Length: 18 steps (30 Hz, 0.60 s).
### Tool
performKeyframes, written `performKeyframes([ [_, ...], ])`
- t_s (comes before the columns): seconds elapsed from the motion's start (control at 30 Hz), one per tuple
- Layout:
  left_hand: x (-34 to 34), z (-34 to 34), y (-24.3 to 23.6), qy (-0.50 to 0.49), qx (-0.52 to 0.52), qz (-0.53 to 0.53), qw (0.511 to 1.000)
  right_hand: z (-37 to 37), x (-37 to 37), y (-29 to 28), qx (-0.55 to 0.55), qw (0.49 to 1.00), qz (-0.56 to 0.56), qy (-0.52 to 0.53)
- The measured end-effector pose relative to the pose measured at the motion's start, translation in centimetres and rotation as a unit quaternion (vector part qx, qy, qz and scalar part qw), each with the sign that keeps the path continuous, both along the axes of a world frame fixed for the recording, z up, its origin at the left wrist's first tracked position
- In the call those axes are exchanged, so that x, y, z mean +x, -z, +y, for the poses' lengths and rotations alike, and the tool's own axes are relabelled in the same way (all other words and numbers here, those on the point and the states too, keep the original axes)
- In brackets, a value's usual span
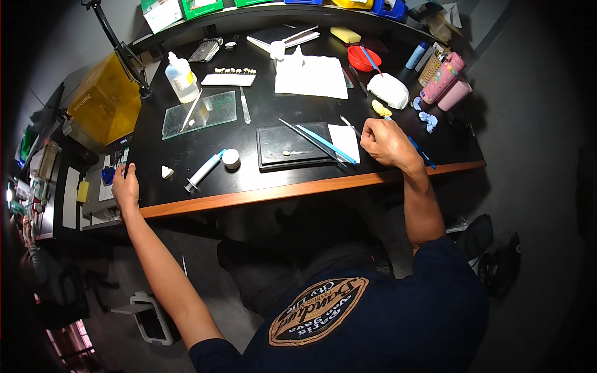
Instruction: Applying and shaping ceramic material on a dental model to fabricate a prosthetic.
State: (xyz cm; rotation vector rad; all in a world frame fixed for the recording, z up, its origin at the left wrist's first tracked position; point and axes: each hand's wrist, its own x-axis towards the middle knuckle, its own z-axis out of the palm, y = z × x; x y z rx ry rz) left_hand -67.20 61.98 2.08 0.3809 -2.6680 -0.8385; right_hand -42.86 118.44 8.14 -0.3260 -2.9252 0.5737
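Observation:
My left hand [126, 188] grips the left corner of the black table [249, 180] at its wooden front edge. My right hand [387, 143] rests on the table at the right, fingers curled around a thin blue-handled tool [423, 155] that sticks out toward the edge. Just left of that hand lie a white paper square [344, 142] and a black tray [292, 146] holding a small pale piece and two long tools. A syringe [203, 170], a small white jar [231, 158] and a tooth-shaped white piece [166, 171] lie between my hands.
A glass slab [200, 114], a clear bottle [181, 78], white paper towels [311, 76], a red bowl [362, 58], a white lump [389, 90] and a pink bottle [443, 78] sit further back. A yellow-hooded machine [106, 99] stands to the left. A lamp arm [124, 50] rises behind.

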Motion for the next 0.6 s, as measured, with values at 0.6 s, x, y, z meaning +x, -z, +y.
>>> performKeyframes([
  [0.6,0.7,-0.5,-0.5,-0.025,-0.020,-0.016,0.999,-6.2,-3.9,-2.1,-0.128,0.977,0.096,-0.138],
])
